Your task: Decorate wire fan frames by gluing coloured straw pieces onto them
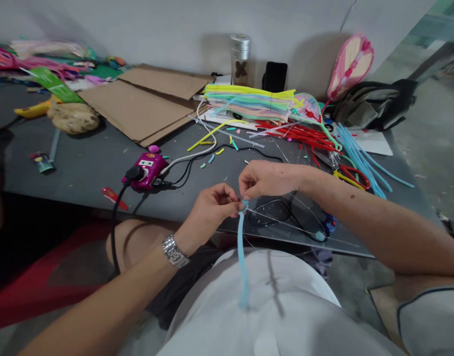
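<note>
My left hand (211, 210), with a metal watch (174, 251) on its wrist, pinches the top of a light blue pipe cleaner (242, 257) that hangs down over my white shirt. Right beside it, my right hand (266, 179) also pinches the top end of the pipe cleaner, fingers closed. Both hands meet just above the near edge of the dark table (93, 168). A thin wire runs from the hands towards the right.
A purple power strip (147, 170) with cables lies left of my hands. Stacked coloured pipe cleaners (249, 101), red ones (304, 136), blue ones (360, 155), scissors (351, 177), cardboard (145, 104), a metal jar (241, 59) and a pink fan (350, 64) lie behind.
</note>
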A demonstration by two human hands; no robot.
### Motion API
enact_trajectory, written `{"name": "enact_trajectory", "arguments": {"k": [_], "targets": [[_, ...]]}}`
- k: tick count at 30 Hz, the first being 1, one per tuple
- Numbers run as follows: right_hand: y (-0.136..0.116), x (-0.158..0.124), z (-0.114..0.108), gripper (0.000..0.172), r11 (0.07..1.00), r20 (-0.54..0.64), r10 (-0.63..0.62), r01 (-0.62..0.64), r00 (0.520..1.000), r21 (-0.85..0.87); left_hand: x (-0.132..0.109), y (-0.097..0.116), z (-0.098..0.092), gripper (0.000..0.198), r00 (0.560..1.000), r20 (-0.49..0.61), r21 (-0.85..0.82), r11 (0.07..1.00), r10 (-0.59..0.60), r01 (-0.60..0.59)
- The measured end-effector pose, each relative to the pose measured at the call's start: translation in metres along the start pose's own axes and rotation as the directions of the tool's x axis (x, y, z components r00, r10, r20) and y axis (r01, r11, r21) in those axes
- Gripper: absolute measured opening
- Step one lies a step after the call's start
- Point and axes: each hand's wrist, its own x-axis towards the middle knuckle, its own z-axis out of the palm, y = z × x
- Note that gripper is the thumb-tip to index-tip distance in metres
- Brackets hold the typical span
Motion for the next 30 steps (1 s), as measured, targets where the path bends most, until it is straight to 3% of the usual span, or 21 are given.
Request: {"name": "enact_trajectory", "arguments": {"k": [14, 22, 30], "targets": [[-0.015, -0.009, 0.011, 0.010, 0.965, -0.084, -0.013, -0.010, 0.996, -0.263, -0.001, -0.004, -0.003, 0.039, 1.000, 0.012, -0.065, 0.998, 0.002, -0.001], [-0.017, -0.008, 0.019, 0.016, 0.883, -0.101, -0.080, 0.023, 0.992, -0.468, 0.001, -0.012, -0.007, 0.039, 1.000, 0.028, -0.090, 0.996, 0.013, -0.011], [-0.006, -0.005, 0.007, 0.009, 0.969, -0.094, -0.115, 0.091, 0.989, -0.229, 0.000, -0.003, -0.006, 0.041, 1.000, 0.022, -0.067, 0.998, 0.005, -0.004]]}}
